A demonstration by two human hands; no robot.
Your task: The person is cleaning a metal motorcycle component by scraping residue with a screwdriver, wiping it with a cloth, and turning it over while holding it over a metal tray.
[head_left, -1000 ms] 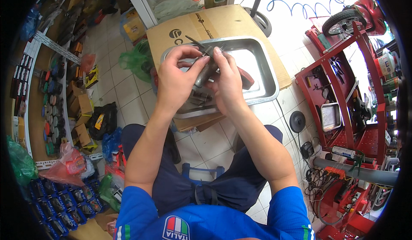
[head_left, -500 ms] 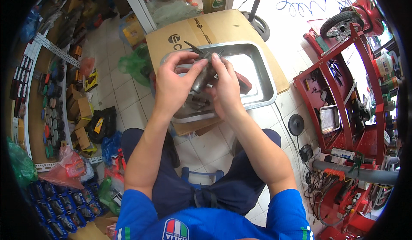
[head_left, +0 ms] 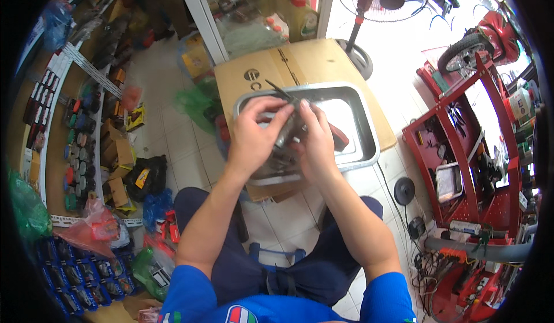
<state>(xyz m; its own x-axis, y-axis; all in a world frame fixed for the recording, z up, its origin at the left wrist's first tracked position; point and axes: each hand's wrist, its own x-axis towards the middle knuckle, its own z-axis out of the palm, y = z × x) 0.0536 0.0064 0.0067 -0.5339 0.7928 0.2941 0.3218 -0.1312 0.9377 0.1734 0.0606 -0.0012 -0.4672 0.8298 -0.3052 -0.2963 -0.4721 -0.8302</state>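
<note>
A dark, greyish metal machine part [head_left: 290, 131] is held up over a shallow metal tray [head_left: 372, 147]. A thin black rod or tube [head_left: 279, 89] sticks out at its upper left. My left hand [head_left: 254, 135] grips the part from the left, thumb and fingers bent against its upper side. My right hand [head_left: 317, 141] closes on it from the right, with the thumb on top. Both hands cover much of the part, and blur hides its details. Inside the tray, beside my right hand, lies a reddish-brown object [head_left: 339, 138]; darker pieces lie below the hands.
The tray rests on a cardboard box [head_left: 340, 63]. Behind stand a glass cabinet with bottles [head_left: 303, 23] and a pedestal fan [head_left: 369, 11]. A red tool rack [head_left: 438, 202] is on the right. Shelves [head_left: 86, 109] and bags line the left; a cable [head_left: 386, 184] crosses the tiled floor.
The view has shifted, so the scene sits lower and further right. Both hands keep hold of the metal part, which has turned slightly between them.
</note>
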